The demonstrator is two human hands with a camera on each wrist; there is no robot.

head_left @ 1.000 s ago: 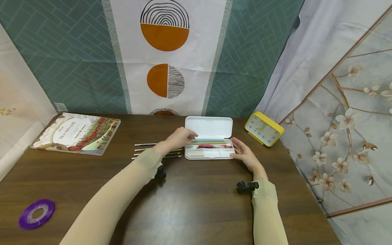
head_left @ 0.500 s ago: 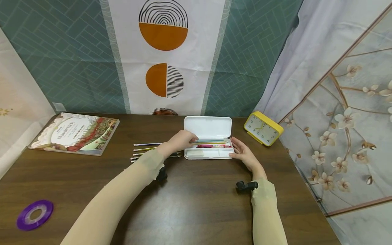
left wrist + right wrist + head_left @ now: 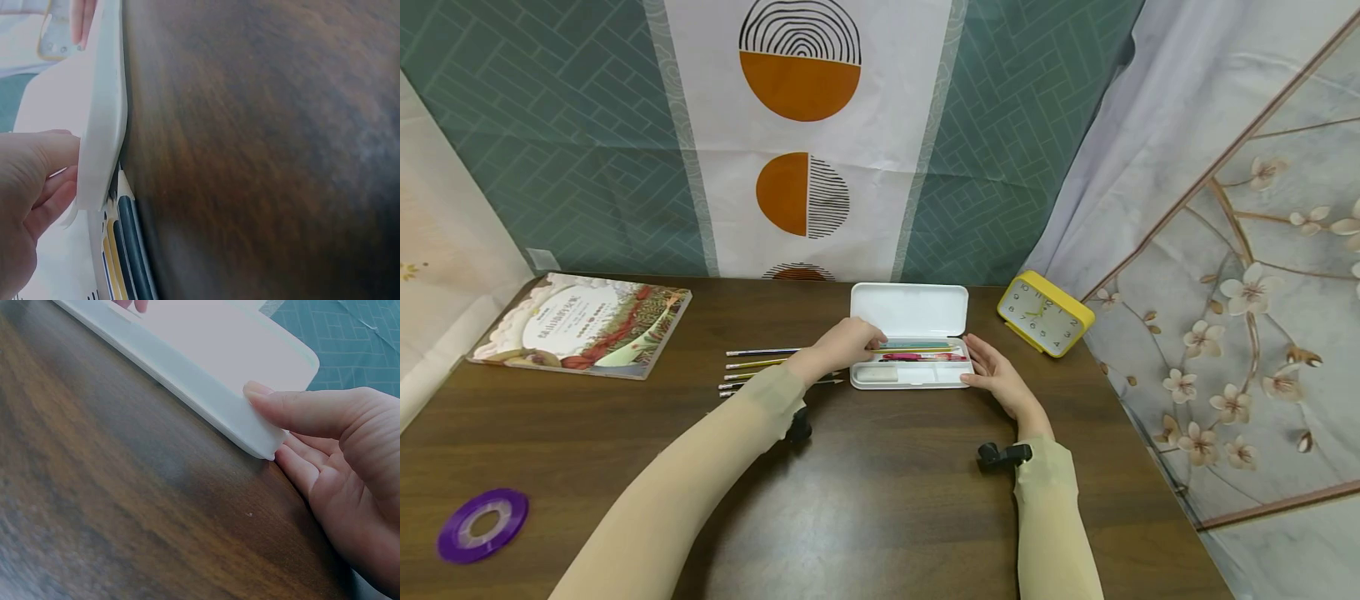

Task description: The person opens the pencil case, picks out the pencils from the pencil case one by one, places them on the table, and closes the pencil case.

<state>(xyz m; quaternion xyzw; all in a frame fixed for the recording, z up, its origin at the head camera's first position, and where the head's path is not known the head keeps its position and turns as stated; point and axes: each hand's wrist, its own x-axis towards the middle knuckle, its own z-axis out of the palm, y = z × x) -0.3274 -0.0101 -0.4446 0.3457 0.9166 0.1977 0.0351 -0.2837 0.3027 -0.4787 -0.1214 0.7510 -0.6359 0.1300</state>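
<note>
White pencil case (image 3: 928, 377), pinched at one end by the right hand (image 3: 997, 379), wants steadying; the left hand (image 3: 842, 342), its hold hidden, should settle pencils (image 3: 919, 345) flat

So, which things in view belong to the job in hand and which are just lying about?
Likely part of the job:
open white pencil case, with the right hand at its right end and the left hand at its left
pencils beside it
pink pen inside

Apparently just lying about:
book
purple roll
yellow clock
</note>
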